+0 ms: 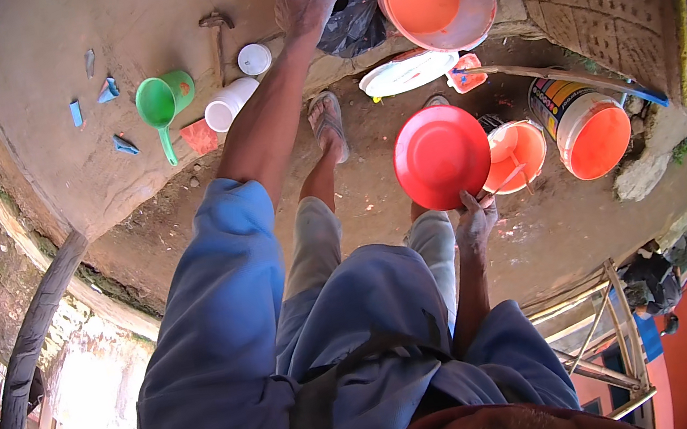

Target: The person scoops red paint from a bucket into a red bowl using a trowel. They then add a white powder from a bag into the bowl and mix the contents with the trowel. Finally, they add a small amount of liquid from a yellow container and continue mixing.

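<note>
My left hand [307,10] reaches far forward, its fingers closed on the rim of a black plastic bag [363,18]. The bag gapes open on the ledge, and I cannot make out what lies inside. In my right hand [476,218] is a round red plastic plate [442,154], pinched at its near edge and facing up with nothing on it. Right of the bag stands a large translucent bucket [484,14] of orange paint. Just beyond the plate's right side is a smaller white bucket [532,148], smeared orange, with a thin stick in it.
A tilted paint bucket [569,122] lies at right beneath a long pole [552,73]. A white lid [406,75] leans by the ledge. Left are a green dipper [160,104], a hammer [218,46] and a white tub [232,104]. Wooden scaffolding [621,323] and a person [651,283] appear lower right.
</note>
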Motion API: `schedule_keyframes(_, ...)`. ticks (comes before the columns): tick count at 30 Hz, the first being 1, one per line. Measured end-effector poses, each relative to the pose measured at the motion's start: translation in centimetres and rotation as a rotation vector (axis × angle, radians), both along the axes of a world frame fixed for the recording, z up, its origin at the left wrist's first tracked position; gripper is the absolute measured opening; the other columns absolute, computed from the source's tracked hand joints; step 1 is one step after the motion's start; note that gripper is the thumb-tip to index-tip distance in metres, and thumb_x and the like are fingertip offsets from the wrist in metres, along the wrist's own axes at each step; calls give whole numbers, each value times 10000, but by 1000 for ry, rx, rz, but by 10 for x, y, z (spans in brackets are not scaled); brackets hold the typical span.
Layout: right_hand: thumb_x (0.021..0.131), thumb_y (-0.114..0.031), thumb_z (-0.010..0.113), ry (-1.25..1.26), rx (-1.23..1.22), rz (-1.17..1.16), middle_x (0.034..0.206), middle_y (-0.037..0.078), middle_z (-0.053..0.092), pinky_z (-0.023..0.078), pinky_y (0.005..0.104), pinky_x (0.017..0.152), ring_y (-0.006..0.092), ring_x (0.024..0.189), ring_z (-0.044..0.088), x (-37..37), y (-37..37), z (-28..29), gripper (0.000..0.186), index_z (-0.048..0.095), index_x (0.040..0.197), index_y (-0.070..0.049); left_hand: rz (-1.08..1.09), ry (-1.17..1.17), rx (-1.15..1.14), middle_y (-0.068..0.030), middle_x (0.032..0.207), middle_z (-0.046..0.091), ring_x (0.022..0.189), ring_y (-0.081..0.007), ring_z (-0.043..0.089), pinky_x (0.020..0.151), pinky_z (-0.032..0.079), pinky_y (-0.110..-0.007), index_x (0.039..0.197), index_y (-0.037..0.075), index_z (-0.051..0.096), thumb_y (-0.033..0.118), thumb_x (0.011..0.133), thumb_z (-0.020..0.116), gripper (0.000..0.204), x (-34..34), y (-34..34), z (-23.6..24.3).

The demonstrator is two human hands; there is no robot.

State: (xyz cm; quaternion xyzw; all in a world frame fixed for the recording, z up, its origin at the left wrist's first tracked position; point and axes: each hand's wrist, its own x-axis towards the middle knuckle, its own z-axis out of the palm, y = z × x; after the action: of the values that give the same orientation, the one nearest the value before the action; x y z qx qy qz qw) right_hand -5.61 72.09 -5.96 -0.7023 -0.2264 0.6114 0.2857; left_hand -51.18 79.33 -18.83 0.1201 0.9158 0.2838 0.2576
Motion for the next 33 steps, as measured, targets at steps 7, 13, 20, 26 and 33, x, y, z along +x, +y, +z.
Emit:
schedule_keyframes(7, 772, 101, 692, -118, 108, 77, 736, -27, 537, 518, 257, 570, 78, 632, 542, 5, -21, 0, 347, 442, 763, -139, -107, -56, 103, -188, 1110, 696, 1076, -290, 653, 960, 471, -353, 1127, -15, 656, 207, 690, 648, 490, -16, -35, -1)
schedule_keyframes(13, 726, 52, 690, -194, 152, 82, 697, -51, 462, 423, 264, 509, 66, 576, 438, 15, -44, -75, 344, 401, 728, -135, -47, 72, 118, -282, 1307, 560, 1209, -387, 554, 1028, 433, -425, 1327, -121, 445, 275, 847, 640, 652, -14, -30, 4)
schedule_keyframes(20, 688, 22, 641, -396, 45, 26, 640, -34, 452, 421, 287, 511, 78, 565, 430, 34, -72, -152, 251, 427, 710, -108, -189, -184, 68, -259, 1494, 344, 1355, -341, 400, 1142, 276, -392, 1525, -63, 79, 476, 680, 835, 1255, -115, -37, -108)
schedule_keyframes(26, 673, -48, 691, -564, 40, 142, 648, 5, 507, 451, 318, 583, 128, 604, 485, 75, -93, -281, 238, 458, 711, -76, -50, -622, 285, -153, 1123, 639, 968, -239, 640, 902, 488, -344, 1209, -36, 550, 267, 854, 703, 491, -105, -34, -71)
schedule_keyframes(33, 682, -101, 689, -638, 243, 145, 733, 27, 597, 484, 336, 655, 162, 683, 548, 77, -96, -407, 204, 569, 837, -44, -146, -519, 157, -126, 1151, 646, 960, -213, 683, 779, 594, -342, 1261, 4, 553, 260, 936, 668, 429, -68, -33, -16)
